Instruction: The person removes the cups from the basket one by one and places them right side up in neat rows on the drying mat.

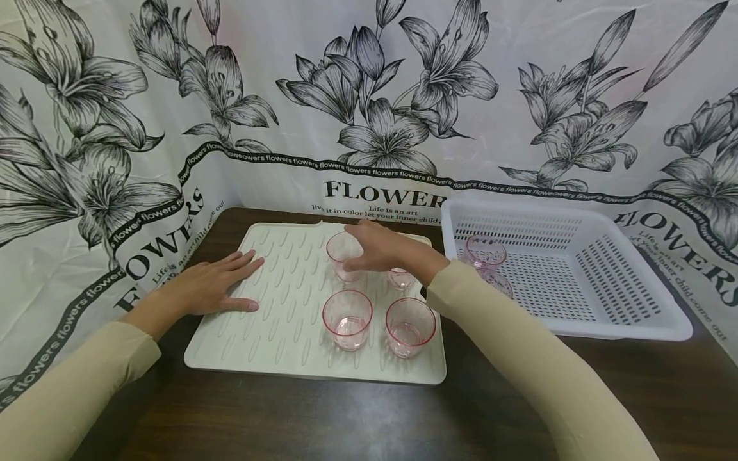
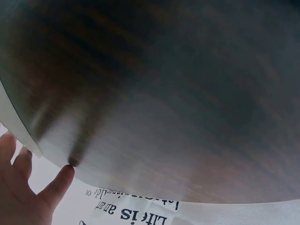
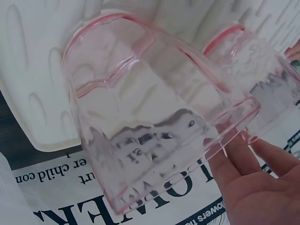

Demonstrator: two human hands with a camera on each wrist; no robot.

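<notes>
My right hand (image 1: 383, 248) grips a clear pink-rimmed glass (image 1: 340, 256) from its right side, over the back of the white drying mat (image 1: 294, 320). In the right wrist view, the fingers of that hand (image 3: 262, 183) are against this glass (image 3: 274, 89), and another glass (image 3: 140, 112) fills the foreground. That second glass (image 1: 400, 279) is partly hidden under my right wrist in the head view. Two more glasses, a left one (image 1: 348, 326) and a right one (image 1: 408, 333), stand upright at the mat's front. My left hand (image 1: 210, 285) rests spread on the mat's left edge.
A white perforated plastic basket (image 1: 640, 301) stands to the right, with two pink-rimmed glasses (image 1: 485, 253) at its left end. Below everything is a dark wooden table (image 1: 288, 416). Flower-printed white cloth (image 1: 254, 179) hangs along the back and left side.
</notes>
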